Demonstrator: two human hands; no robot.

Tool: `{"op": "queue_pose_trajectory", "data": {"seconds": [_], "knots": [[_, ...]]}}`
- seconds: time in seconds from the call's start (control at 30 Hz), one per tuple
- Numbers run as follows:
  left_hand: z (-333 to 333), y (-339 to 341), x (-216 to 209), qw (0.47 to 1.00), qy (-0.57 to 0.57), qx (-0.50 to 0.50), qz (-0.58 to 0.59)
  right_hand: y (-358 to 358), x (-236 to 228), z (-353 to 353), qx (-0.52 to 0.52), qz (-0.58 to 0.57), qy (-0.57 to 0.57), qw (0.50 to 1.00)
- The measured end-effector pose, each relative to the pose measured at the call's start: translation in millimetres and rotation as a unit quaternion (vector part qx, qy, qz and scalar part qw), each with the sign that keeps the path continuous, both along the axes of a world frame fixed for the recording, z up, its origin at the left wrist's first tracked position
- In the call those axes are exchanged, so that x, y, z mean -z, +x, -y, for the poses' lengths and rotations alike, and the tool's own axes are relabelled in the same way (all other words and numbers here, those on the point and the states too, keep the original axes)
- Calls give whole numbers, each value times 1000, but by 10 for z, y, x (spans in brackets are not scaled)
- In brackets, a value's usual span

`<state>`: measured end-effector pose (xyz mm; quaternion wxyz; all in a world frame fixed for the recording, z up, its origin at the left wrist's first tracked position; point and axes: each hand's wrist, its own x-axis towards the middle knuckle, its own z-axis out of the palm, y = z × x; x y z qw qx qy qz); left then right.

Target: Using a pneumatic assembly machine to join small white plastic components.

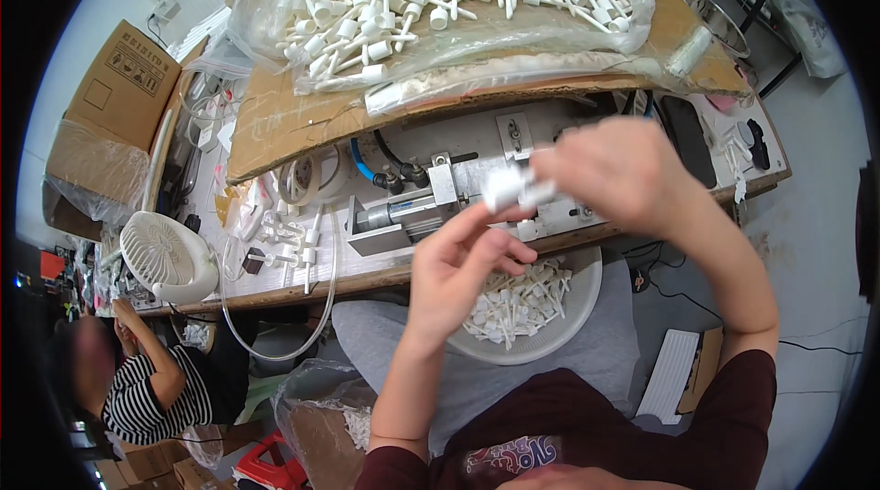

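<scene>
In front of me, above the table's near edge, my right hand (616, 176) is blurred by motion, its fingers closed on a white plastic capped stick (504, 189), also blurred. Just below it, my left hand (461, 268) has its index finger stretched along the part's underside. Its thumb stands apart from that finger, and the other fingers are loosely curled. Whether the index finger bears the part or only touches it is unclear. Beneath both hands, a white round basin (587, 307) on my lap holds many similar white pieces.
Behind my hands, a metal cylinder fixture (408, 212) is mounted on the table under a cardboard shelf (261, 128). A plastic bag of white capped sticks (440, 4) lies on that shelf. A white fan (165, 256) stands left, a dark phone (687, 142) right. Another person (160, 389) sits at far left.
</scene>
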<state>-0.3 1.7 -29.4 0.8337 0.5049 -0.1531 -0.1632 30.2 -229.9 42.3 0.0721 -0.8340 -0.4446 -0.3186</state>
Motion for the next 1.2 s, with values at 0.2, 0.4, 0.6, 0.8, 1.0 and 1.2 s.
{"op": "queue_pose_trajectory", "data": {"seconds": [0.2,0.4,0.6,0.8,1.0,1.2], "knots": [[-134,-69,-5,996,-11,65,57,-358,284,-22,29,54,-1,998],[117,-119,150,822,381,-183,382,-620,463,18,90,-385,439,806],[249,-97,310,697,505,-163,483,-688,536,-167,55,-521,625,579],[280,-20,335,672,505,-160,517,-774,623,-154,70,-502,638,580],[380,-69,511,724,447,-174,495,-789,740,-191,86,-476,666,568],[400,-162,298,840,233,-128,474,-860,763,-351,99,-514,653,547]]}}
